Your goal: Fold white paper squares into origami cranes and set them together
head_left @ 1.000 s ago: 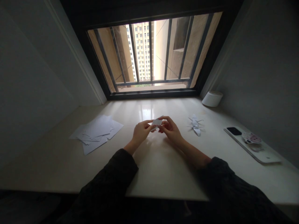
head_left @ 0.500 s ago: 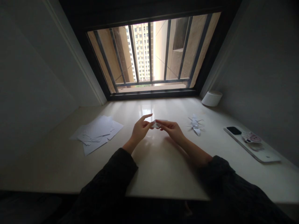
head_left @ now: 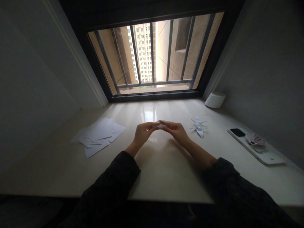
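A small folded piece of white paper (head_left: 159, 125) is held flat, nearly edge-on, between both hands a little above the cream table (head_left: 163, 171). My left hand (head_left: 142, 134) pinches its left end with thumb and fingers together. My right hand (head_left: 175, 131) pinches its right end, fingers closed over the paper. Both forearms in dark sleeves reach in from the near edge of the table.
A loose pile of white paper sheets (head_left: 98, 135) lies at the left. A finished folded paper crane (head_left: 198, 127) sits to the right of my hands. Further right lie a white tablet with a phone and a sticker (head_left: 256, 145). A white round container (head_left: 215, 99) stands by the barred window (head_left: 154, 53).
The paper piece has been turned from upright to flat. My left forefinger, stretched out half a second ago, has closed back on the paper. Both hands stay in the same place.
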Motion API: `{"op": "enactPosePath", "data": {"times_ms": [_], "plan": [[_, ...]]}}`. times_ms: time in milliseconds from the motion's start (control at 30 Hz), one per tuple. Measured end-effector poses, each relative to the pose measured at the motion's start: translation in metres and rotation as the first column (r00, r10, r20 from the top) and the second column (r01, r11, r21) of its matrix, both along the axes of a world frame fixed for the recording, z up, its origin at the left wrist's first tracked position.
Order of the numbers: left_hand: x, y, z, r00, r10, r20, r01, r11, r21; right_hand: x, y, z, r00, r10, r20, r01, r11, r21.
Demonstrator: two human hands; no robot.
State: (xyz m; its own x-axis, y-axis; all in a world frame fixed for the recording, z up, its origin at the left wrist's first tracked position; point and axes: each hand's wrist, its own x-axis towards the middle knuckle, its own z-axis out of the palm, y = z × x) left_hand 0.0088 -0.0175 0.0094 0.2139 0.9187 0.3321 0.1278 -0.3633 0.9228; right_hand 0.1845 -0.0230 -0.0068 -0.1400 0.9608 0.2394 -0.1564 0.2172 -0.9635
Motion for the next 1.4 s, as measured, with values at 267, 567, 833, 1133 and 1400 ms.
{"op": "enactPosePath", "data": {"times_ms": [267, 567, 833, 1133, 1400], "plan": [[0.0069, 0.0003, -0.0046, 0.991, -0.05, 0.123, 0.067, 0.989, -0.135, -0.0037, -0.0029, 0.0037, 0.982, -0.189, 0.027, 0.189, 0.982, 0.007], [0.0056, 0.0011, -0.005, 0.993, -0.041, 0.114, 0.076, 0.944, -0.322, -0.0017, -0.0031, 0.0018, 0.962, -0.253, 0.104, 0.254, 0.967, 0.006], [0.0069, 0.0014, -0.0039, 0.992, 0.046, 0.12, 0.0, 0.932, -0.361, -0.0016, -0.0031, 0.0012, 0.952, -0.289, 0.102, 0.291, 0.957, 0.004], [0.0084, 0.0021, -0.0056, 0.985, 0.126, 0.121, -0.081, 0.943, -0.322, -0.0025, -0.0038, 0.0036, 0.952, -0.285, 0.108, 0.284, 0.959, 0.028], [0.0102, 0.0, -0.0083, 0.97, 0.153, 0.19, -0.084, 0.941, -0.329, -0.0041, -0.0013, -0.0013, 0.963, -0.268, 0.041, 0.265, 0.962, 0.061]]}}
